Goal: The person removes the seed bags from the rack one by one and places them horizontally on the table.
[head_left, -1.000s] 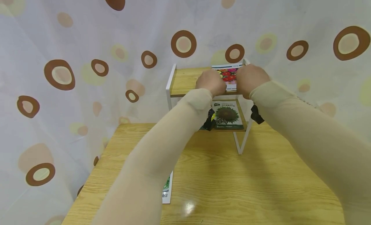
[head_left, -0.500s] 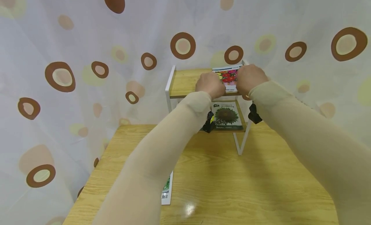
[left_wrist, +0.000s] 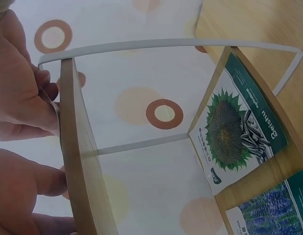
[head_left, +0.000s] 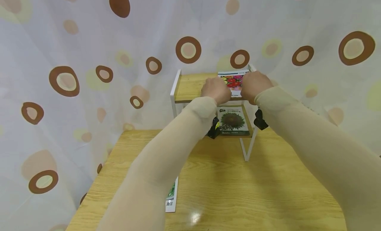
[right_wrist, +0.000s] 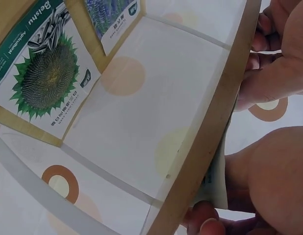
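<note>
A seed packet with red, pink and yellow flowers lies on the right part of the upper board of a small two-tier rack. My left hand holds the packet's near left corner, its fingers curled at the board's front edge. At the near right corner my right hand pinches the packet; in the right wrist view its bent edge shows between thumb and fingers. Both hands partly hide the packet. On the lower board lies a sunflower seed packet, with a purple-flowered packet beside it.
White metal side frames bound the rack, which stands at the back of a wooden table. Another packet lies on the table, partly hidden under my left forearm. A dotted curtain hangs behind.
The head view has tilted slightly upward, so the scene sits a little lower. Both hands stay at the flower packet's near corners with hardly any movement.
</note>
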The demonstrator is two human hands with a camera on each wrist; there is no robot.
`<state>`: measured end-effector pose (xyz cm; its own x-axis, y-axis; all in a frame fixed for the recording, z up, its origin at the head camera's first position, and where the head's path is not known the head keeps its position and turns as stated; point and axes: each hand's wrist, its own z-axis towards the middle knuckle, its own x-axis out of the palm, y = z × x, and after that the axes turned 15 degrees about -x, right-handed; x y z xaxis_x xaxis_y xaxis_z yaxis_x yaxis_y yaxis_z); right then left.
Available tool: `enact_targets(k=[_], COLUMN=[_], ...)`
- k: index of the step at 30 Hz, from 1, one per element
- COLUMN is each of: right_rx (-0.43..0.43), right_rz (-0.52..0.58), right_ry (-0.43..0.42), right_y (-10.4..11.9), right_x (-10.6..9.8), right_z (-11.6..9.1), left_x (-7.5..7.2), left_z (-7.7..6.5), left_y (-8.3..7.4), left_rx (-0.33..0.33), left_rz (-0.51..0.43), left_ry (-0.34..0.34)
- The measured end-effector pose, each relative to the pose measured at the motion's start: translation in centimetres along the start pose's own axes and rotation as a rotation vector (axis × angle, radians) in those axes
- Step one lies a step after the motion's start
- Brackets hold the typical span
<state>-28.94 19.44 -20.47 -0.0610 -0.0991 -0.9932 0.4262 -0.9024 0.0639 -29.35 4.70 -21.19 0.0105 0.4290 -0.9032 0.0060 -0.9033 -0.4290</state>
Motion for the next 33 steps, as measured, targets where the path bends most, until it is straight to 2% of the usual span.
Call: enact_targets(k=[6, 10, 13, 16, 21, 25, 33], right_rx=[-0.02, -0.009, -0.009, -0.015, -0.017, -0.002, 0.044], right_rz=[-0.029, -0.008, -0.018, -0.034, -0.023, -0.011, 0.047], right_ry=[-0.002, -0.008, -0.025, -0.035, -0.039, -0.032, -0.037], right_y=[0.5, 1.0, 1.0, 1.1, 1.3, 1.4, 1.7], right_x=[-0.3, -0.7, -0.8, -0.8, -0.8, -0.9, -1.1], right_z=[-0.7, -1.3, -1.7, -2.0, -2.4, -2.6, -3.2], left_x=[-0.2, -0.4, -0.6, -0.8, -0.9, -0.9, -0.8], left_z=[-0.8, -1.2, -1.5, -1.7, -1.8, -1.9, -2.1], left_y=[0.5, 0.9, 1.1, 1.2, 1.4, 1.7, 2.2], left_rx=[0.071, 0.122, 0.124, 0.098, 0.078, 0.077, 0.059], left_rz=[0.097, 0.144, 0.121, 0.078, 0.018, -0.045, -0.069], left_ry=[-0.042, -0.032, -0.003, 0.008, -0.039, -0.041, -0.072])
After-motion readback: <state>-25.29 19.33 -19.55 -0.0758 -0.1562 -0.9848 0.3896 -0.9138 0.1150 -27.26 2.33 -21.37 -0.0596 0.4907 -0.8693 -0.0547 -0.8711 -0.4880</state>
